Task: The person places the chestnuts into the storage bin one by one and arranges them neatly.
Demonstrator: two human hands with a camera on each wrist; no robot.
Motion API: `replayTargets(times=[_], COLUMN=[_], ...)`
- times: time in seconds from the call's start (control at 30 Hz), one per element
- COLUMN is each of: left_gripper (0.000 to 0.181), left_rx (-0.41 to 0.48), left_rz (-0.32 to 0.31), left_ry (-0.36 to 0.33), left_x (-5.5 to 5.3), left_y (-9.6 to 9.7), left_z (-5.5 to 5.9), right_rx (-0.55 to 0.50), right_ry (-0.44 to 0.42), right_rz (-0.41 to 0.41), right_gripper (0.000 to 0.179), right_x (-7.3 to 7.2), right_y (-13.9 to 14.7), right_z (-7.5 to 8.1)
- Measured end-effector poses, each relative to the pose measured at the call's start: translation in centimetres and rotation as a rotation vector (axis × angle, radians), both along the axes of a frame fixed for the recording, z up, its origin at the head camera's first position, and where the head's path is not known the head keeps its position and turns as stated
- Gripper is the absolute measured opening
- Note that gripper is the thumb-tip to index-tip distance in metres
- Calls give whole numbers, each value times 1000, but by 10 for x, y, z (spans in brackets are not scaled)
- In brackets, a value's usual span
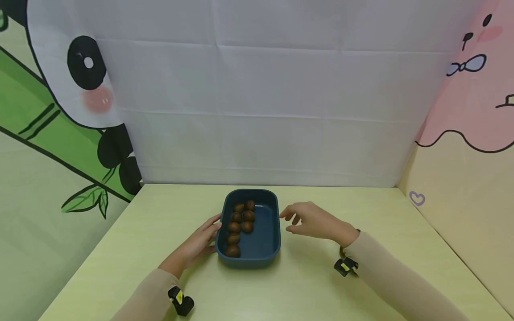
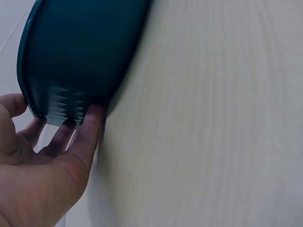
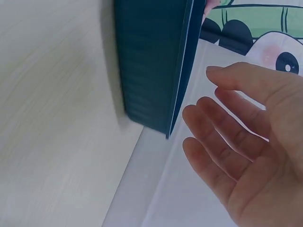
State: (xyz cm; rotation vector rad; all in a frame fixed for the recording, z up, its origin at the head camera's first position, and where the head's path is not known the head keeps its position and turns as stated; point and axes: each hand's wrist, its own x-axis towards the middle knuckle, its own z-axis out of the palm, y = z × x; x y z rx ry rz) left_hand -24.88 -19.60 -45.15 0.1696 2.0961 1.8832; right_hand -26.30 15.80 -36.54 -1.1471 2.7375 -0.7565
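A dark blue rectangular box (image 1: 261,240) stands on the table with several glossy brown chestnuts (image 1: 234,227) inside. They lie in two rows along its left half, and the blue floor shows on the right. At the box's left side is my left hand (image 1: 198,240); its fingertips (image 2: 94,113) touch the outer wall, seen close in the left wrist view. My right hand (image 1: 313,220) hovers just right of the box, fingers loosely bent and holding nothing. The right wrist view shows a gap between those fingers (image 3: 194,113) and the wall. Both wrist views hide the chestnuts.
The pale wooden table (image 1: 321,285) spreads around the box. A white creased sheet (image 1: 269,89) hangs behind it. Painted side walls, a panda (image 1: 86,67) on the left and a pink figure (image 1: 470,98) on the right, bound the space.
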Motion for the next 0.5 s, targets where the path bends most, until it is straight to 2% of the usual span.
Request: replayTargets(times=[0.17,0.5], left_gripper=[58,60], left_rx=[11,5], left_rz=[-2,0], left_ry=[6,20], left_x=[0,0], left_y=[0,1], left_z=[-1,-3], right_rx=[28,20], right_ry=[-17,-58], right_rz=[-64,-94], right_gripper=[31,16], right_x=[9,40], right_y=[29,93], right_z=[-1,-19])
